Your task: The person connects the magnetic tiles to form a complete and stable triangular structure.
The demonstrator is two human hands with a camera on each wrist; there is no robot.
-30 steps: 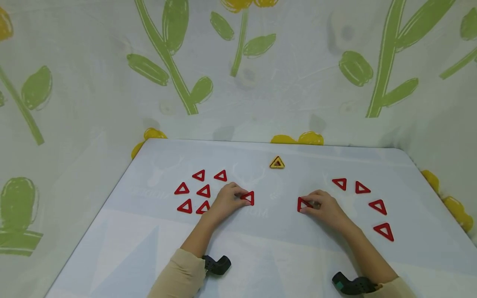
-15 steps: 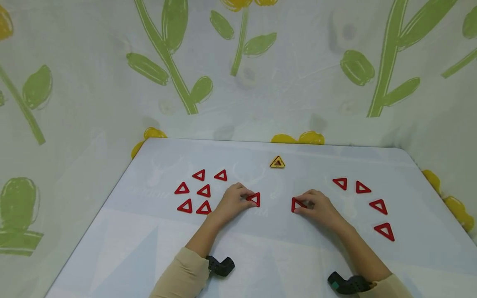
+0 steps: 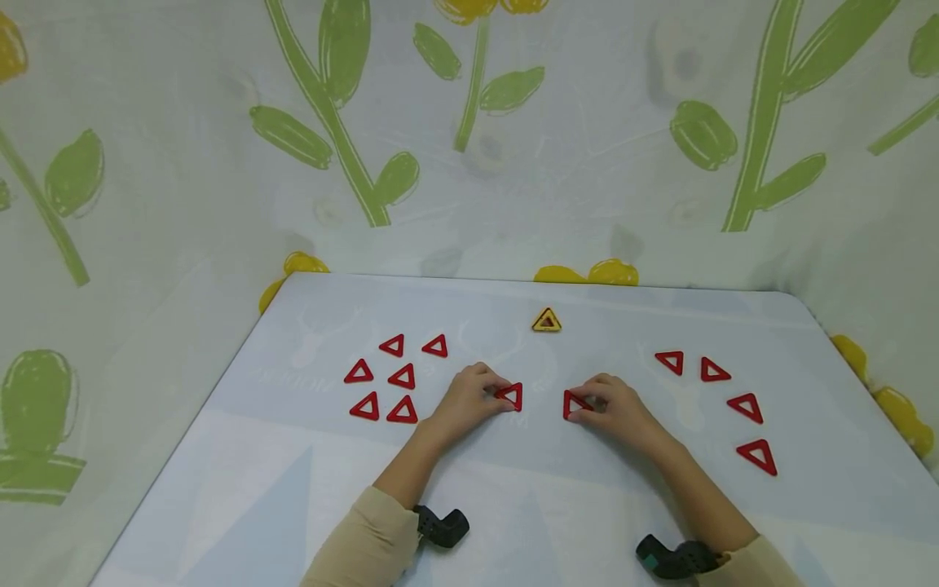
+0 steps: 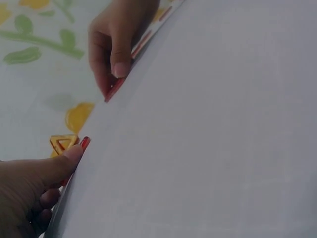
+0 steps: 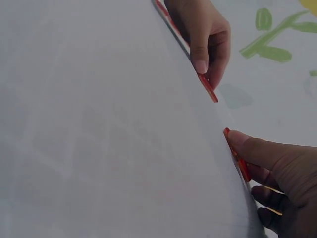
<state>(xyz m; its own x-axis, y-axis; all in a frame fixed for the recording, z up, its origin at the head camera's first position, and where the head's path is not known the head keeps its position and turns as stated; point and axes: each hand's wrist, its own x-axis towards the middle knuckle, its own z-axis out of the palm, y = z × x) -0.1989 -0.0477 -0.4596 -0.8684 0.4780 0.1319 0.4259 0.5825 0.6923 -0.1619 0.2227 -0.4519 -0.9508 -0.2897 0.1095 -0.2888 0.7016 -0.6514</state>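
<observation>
My left hand (image 3: 470, 400) pinches a red triangular frame (image 3: 519, 397) between thumb and fingers, low over the white table. Facing it across a small gap, a second red triangular frame (image 3: 567, 405) is pinched by my right hand (image 3: 616, 409). Their straight sides point toward each other. In the left wrist view the left thumb lies along the edge of its red triangle (image 4: 85, 144), and the other hand (image 4: 116, 44) holds its piece close to the tabletop. The right wrist view shows the right thumb on its red triangle (image 5: 237, 154) from the side.
Several loose red triangles (image 3: 401, 376) lie left of the left hand. More red triangles (image 3: 745, 408) form a curved line at the right. A yellow triangle (image 3: 546, 320) sits near the back edge of the table (image 3: 469, 505). A flower-printed cloth (image 3: 572, 179) hangs behind.
Both hands have slid inward with their red triangles, the left one rightward and the right one leftward, narrowing the gap between the pieces. The loose triangles stay in place.
</observation>
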